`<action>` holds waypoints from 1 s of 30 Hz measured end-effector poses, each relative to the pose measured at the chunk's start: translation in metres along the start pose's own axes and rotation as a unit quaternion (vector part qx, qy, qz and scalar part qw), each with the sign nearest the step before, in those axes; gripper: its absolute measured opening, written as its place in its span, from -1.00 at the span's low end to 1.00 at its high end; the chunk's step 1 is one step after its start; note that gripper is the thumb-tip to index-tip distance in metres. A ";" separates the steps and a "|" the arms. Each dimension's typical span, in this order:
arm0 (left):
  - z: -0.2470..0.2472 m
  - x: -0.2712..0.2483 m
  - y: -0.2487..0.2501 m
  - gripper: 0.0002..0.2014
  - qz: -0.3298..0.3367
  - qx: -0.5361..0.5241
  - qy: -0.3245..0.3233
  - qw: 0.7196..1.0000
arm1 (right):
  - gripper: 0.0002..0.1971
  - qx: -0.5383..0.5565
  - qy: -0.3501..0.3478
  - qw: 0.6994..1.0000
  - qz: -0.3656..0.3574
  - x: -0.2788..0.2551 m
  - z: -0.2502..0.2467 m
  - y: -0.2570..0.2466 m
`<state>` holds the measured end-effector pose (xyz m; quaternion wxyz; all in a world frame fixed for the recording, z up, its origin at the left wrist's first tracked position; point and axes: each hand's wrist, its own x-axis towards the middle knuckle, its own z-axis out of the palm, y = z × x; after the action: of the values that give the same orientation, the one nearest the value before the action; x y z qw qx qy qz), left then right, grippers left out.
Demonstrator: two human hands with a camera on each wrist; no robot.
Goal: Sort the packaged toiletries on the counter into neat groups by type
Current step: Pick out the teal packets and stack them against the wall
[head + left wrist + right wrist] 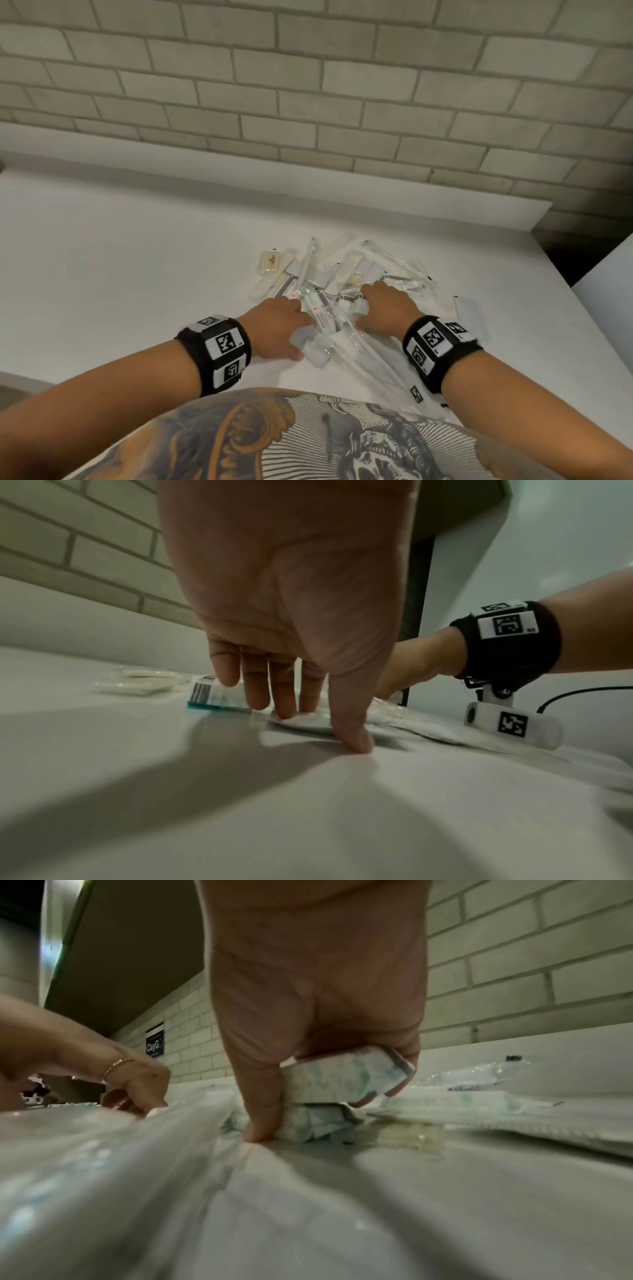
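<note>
A loose pile of packaged toiletries (346, 277) lies on the white counter (137, 274): clear-wrapped toothbrushes, flat white sachets, small white-and-teal boxes and a wrapped soap bar (272, 262). My left hand (291, 329) is at the pile's near left side. In the left wrist view its straight fingers (284, 702) press on a flat white sachet (308, 723), the thumb is on the counter, and a barcoded teal box (209, 696) lies just behind. My right hand (329, 1104) curls its fingers round a white-and-teal box (346, 1074), with its thumb against a second box (315, 1123) below.
A brick-tiled wall (308, 85) and a low white ledge (239, 174) close off the back. The counter's right edge (582, 342) drops into a dark gap (568, 257). Bare counter spreads to the left of the pile. Long clear packets (370, 363) lie toward my body.
</note>
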<state>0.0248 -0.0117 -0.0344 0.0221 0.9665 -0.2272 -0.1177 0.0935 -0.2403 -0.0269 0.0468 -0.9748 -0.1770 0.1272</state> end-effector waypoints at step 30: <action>-0.041 0.056 0.000 -0.36 0.038 -0.059 0.042 0.997 | -0.57 0.072 -0.030 0.995 0.056 0.051 -0.051 0.083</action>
<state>0.0835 -0.0367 -0.0067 0.0934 0.9583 -0.2549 -0.0891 0.1804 -0.3016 -0.0005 0.1049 -0.9730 -0.1140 0.1709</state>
